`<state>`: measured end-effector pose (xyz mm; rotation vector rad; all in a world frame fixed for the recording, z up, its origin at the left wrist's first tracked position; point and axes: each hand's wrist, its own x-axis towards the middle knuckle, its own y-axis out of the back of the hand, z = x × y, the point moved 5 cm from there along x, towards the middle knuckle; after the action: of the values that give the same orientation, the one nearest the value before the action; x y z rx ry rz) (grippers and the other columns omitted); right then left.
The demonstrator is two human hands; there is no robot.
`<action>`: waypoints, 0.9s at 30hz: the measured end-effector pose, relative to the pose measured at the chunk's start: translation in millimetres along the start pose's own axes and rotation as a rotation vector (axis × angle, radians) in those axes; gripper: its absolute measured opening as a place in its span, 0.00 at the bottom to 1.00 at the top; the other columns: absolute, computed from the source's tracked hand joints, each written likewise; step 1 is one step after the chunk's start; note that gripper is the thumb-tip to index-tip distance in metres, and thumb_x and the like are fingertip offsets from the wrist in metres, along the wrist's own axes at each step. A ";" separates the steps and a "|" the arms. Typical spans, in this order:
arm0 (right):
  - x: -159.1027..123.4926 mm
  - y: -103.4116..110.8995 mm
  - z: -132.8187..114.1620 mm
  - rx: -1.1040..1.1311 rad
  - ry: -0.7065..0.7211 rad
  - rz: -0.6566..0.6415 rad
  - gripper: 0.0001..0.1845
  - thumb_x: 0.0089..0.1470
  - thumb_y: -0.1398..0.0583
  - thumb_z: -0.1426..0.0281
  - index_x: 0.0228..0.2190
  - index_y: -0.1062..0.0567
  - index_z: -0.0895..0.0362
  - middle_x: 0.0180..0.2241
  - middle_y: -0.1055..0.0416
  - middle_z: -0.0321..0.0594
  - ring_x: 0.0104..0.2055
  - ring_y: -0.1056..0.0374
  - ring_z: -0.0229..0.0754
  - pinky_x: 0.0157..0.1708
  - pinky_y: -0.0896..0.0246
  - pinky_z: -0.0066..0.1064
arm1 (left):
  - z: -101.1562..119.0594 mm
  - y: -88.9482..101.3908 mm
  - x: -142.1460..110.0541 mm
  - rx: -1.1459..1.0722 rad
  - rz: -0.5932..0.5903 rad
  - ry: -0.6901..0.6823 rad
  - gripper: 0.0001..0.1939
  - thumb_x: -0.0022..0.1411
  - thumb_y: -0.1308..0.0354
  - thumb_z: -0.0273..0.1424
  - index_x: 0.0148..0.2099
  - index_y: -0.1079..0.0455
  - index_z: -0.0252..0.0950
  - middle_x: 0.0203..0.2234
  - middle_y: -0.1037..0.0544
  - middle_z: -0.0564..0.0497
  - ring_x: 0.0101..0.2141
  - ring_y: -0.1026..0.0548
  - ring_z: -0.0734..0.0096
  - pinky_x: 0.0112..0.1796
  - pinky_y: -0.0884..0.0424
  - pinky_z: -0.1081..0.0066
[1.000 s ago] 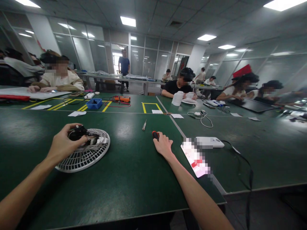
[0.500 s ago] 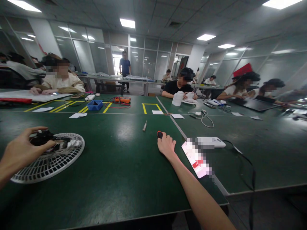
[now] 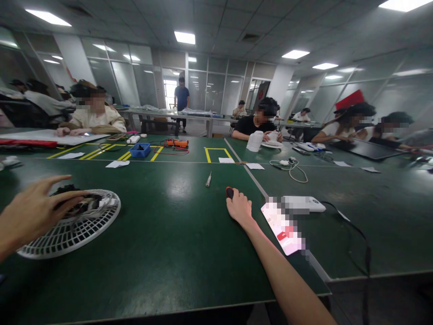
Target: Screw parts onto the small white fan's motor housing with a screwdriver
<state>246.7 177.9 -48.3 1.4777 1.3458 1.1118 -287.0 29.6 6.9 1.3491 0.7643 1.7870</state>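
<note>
A round white fan grille (image 3: 101, 221) lies on the green table at the left, with a dark motor and wires (image 3: 91, 203) on its middle. Over that motor, my left hand (image 3: 37, 212) has its fingers stretched and apart; it partly hides the motor, and whether a fingertip touches it I cannot tell. My right hand (image 3: 239, 206) rests on the table, its fingers wrapped round a red and black screwdriver handle (image 3: 230, 192). Only the rounded end of that handle shows; the rest is covered. A small, thin screwdriver with a pale handle (image 3: 208, 181) lies between my hands, farther off.
Right of my forearm lie a lit phone (image 3: 282, 232) and a white device (image 3: 304, 204) with a black cable. Farther back are a blue tray (image 3: 140, 151), an orange meter (image 3: 177, 143), paper slips and a white cable (image 3: 297, 174). Several people sit around the tables.
My left hand has loosened from the motor, its fingers now straighter and wider apart. My right hand keeps its hold. The whole view has shifted slightly.
</note>
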 end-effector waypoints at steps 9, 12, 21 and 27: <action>0.2 0.3 1.1 0.008 0.020 -0.007 0.28 0.66 0.50 0.68 0.64 0.37 0.63 0.56 0.30 0.60 0.58 0.34 0.59 0.54 0.45 0.46 | 5.9 -15.3 19.5 0.215 -0.109 -0.075 0.34 0.59 0.56 0.62 0.40 0.22 0.40 0.40 0.20 0.53 0.44 0.25 0.58 0.54 0.30 0.49; -0.7 1.6 0.2 0.015 0.014 -0.019 0.28 0.66 0.50 0.68 0.64 0.37 0.62 0.57 0.30 0.59 0.59 0.34 0.59 0.54 0.45 0.45 | 3.5 -17.5 20.2 0.269 -0.158 -0.087 0.33 0.62 0.58 0.59 0.43 0.22 0.40 0.42 0.20 0.55 0.47 0.25 0.58 0.54 0.31 0.50; -3.9 3.6 -4.2 -0.017 0.011 -0.016 0.27 0.66 0.49 0.69 0.64 0.38 0.62 0.57 0.30 0.59 0.59 0.33 0.57 0.55 0.44 0.44 | 4.8 -19.3 23.1 0.433 -0.149 -0.096 0.35 0.57 0.62 0.53 0.44 0.19 0.40 0.53 0.22 0.45 0.59 0.32 0.48 0.59 0.38 0.44; -4.6 2.5 -5.7 -0.021 0.025 -0.011 0.29 0.65 0.49 0.69 0.65 0.39 0.62 0.58 0.31 0.60 0.60 0.35 0.58 0.55 0.45 0.44 | 18.1 -16.0 23.0 0.456 -0.109 -0.091 0.42 0.55 0.68 0.58 0.40 0.17 0.41 0.58 0.26 0.45 0.67 0.42 0.47 0.63 0.45 0.42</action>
<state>241.7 173.2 -44.8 1.4436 1.3539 1.1380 -269.7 58.0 10.4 1.6292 1.2217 1.5073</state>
